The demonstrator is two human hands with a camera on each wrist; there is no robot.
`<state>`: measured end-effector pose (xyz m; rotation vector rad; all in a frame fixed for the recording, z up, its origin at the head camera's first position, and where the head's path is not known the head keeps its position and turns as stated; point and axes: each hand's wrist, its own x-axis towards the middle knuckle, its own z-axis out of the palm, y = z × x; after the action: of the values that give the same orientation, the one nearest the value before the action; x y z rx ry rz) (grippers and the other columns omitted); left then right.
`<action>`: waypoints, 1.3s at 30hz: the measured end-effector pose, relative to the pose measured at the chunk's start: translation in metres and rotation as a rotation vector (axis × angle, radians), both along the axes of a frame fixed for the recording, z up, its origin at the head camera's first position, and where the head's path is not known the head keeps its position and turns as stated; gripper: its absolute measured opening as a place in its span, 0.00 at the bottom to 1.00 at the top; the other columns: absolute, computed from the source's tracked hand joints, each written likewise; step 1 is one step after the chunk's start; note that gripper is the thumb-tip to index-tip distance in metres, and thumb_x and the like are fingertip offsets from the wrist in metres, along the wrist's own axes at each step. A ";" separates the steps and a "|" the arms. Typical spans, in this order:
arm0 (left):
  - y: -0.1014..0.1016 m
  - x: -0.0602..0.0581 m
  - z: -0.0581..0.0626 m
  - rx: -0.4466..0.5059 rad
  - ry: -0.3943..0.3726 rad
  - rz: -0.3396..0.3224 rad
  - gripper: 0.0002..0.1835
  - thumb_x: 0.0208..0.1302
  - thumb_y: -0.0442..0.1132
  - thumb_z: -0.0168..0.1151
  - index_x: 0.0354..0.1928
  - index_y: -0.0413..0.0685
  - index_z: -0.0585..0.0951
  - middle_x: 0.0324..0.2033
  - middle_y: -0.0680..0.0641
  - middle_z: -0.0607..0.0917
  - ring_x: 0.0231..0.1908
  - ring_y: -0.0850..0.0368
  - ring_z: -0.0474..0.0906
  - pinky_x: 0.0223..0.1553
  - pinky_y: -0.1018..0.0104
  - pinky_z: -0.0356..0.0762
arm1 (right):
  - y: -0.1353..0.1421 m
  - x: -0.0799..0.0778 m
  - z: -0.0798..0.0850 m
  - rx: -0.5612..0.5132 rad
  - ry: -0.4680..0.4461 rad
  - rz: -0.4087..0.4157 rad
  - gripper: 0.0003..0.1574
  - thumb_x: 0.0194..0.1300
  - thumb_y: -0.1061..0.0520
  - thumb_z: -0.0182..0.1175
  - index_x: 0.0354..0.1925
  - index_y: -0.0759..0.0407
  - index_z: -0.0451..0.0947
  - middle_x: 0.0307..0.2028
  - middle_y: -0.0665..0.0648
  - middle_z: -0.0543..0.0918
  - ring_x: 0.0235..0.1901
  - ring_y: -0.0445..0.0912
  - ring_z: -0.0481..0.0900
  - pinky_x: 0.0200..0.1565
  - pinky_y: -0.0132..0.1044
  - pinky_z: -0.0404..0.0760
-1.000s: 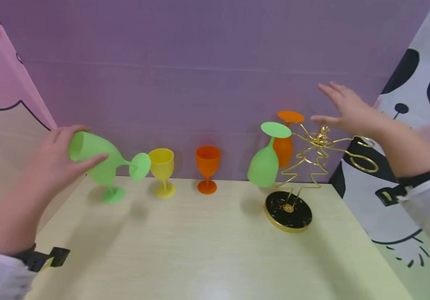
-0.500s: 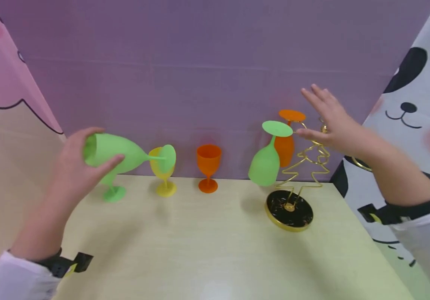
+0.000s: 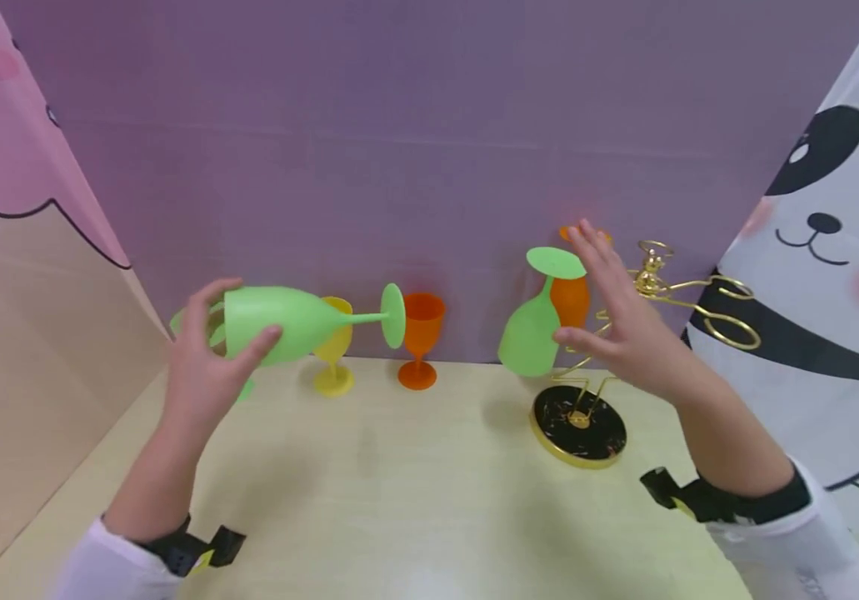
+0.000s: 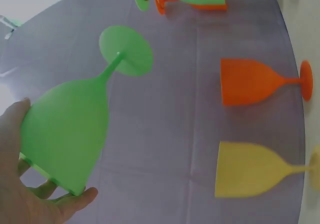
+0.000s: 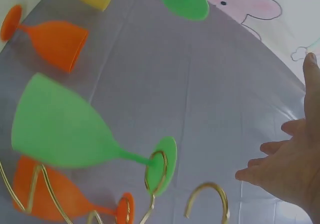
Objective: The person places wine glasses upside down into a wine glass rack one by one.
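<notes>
My left hand [image 3: 207, 358] grips a green goblet [image 3: 287, 323] by its bowl near the rim, tipped on its side with the foot pointing right. In the left wrist view the thumb and fingers sit round that bowl. My right hand [image 3: 624, 325] is raised with extended fingers and holds nothing. It is in front of a gold wire rack [image 3: 650, 275] on a round black base [image 3: 579, 421], partly hiding it. From the rack hang a second green goblet [image 3: 530, 333] and an orange goblet [image 3: 570, 302], both upside down; the orange one is partly covered.
An upright yellow goblet [image 3: 334, 379] and an upright orange goblet [image 3: 422, 329] stand at the back of the pale table [image 3: 399, 483]. Another green goblet [image 3: 247, 389] is mostly hidden behind my left hand. A purple cloth [image 3: 429, 167] rises behind, with a panda print [image 3: 822, 275] at right.
My left hand has carried the green goblet to the right, and the goblet has turned level. My right hand has shifted left and lower, over the rack's middle.
</notes>
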<state>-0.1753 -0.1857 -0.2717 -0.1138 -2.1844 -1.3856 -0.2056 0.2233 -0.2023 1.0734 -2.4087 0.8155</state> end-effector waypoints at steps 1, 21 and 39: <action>0.003 0.000 -0.002 0.036 -0.002 -0.005 0.36 0.55 0.48 0.65 0.64 0.61 0.59 0.63 0.49 0.61 0.57 0.47 0.63 0.46 0.57 0.78 | -0.002 0.002 -0.004 -0.029 -0.003 0.009 0.58 0.56 0.52 0.64 0.71 0.44 0.36 0.72 0.50 0.37 0.68 0.46 0.32 0.63 0.67 0.37; 0.075 0.002 -0.059 0.697 -0.333 -0.400 0.25 0.68 0.53 0.46 0.64 0.60 0.56 0.61 0.47 0.59 0.53 0.45 0.64 0.48 0.59 0.73 | -0.031 0.003 -0.103 -0.576 -0.332 0.406 0.69 0.50 0.41 0.64 0.70 0.49 0.25 0.71 0.61 0.36 0.68 0.54 0.37 0.68 0.37 0.47; 0.121 0.022 -0.101 1.103 -0.730 -0.859 0.41 0.60 0.69 0.44 0.69 0.57 0.49 0.64 0.37 0.56 0.56 0.39 0.66 0.56 0.43 0.67 | -0.049 0.015 -0.145 -0.484 -0.548 0.466 0.72 0.45 0.46 0.71 0.71 0.48 0.29 0.71 0.60 0.39 0.68 0.51 0.45 0.66 0.39 0.53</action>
<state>-0.1531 -0.0650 -0.3731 -0.1466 -1.4715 -3.3388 -0.1906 0.1744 -0.3472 1.3425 -2.1600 1.9507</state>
